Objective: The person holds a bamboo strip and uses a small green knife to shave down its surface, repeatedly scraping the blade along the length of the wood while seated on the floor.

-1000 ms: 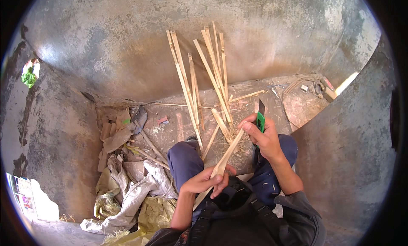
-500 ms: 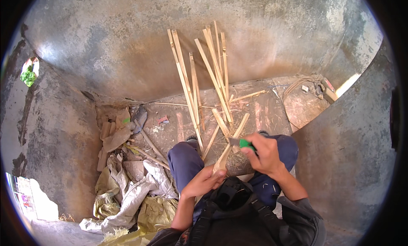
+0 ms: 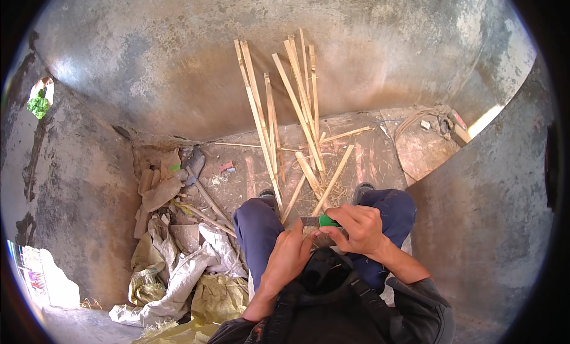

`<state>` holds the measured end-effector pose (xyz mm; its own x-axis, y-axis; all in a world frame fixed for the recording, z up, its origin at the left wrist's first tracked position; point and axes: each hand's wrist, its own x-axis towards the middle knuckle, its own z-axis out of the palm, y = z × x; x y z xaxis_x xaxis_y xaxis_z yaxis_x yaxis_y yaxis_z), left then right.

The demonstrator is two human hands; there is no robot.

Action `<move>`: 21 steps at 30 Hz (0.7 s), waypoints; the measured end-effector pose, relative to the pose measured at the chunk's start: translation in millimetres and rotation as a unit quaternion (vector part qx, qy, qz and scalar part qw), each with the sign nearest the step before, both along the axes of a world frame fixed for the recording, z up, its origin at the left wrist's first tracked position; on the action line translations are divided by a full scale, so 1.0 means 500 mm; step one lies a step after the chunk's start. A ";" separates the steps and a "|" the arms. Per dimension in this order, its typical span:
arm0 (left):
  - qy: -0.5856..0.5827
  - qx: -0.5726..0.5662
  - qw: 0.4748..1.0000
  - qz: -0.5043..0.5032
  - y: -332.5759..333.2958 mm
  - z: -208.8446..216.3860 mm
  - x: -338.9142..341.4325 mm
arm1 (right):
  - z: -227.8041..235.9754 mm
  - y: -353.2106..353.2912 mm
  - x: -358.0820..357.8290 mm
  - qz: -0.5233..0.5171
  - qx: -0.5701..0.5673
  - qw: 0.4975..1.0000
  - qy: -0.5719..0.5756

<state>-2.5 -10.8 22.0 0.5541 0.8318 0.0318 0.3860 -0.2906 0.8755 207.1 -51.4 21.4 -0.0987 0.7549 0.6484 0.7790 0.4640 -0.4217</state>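
Note:
My right hand [image 3: 361, 228] is closed around the green handle of a knife [image 3: 328, 221]. The dark blade points left, its tip close to the fingers of my left hand [image 3: 287, 258]. A pale bamboo strip [image 3: 333, 180] slants from the far right down toward my lap and passes under the blade. My left hand is closed at its near end, which the fingers and knife partly hide. Just beyond lie another short bamboo piece [image 3: 306, 169] and thin shavings on the ground between my feet.
Several long bamboo strips [image 3: 255, 103] lean against the far wall [image 3: 178, 76]. Crumpled sacks [image 3: 178, 284] and broken rubble [image 3: 163, 192] lie to the left. A coiled cable [image 3: 415, 118] rests at the far right, and a curved wall [image 3: 475, 225] rises close on the right.
The knife has moved down and left, from across the strip's middle to beside my left fingers. The strip's far end has shifted slightly away. My left hand has turned more upright.

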 end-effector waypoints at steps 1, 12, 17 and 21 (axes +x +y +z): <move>0.005 0.000 1.000 0.000 -0.002 0.002 0.000 | 0.004 -0.001 0.001 -0.001 0.002 1.000 -0.011; 0.024 0.011 0.999 0.021 -0.007 0.011 0.014 | 0.031 0.007 0.025 -0.036 0.023 0.997 -0.066; 0.035 -0.038 0.999 0.012 -0.036 0.016 -0.007 | 0.038 0.047 0.154 -0.248 0.062 0.965 0.053; 0.062 0.012 0.998 0.013 -0.018 0.014 0.002 | 0.029 0.019 0.143 -0.194 0.040 0.979 0.050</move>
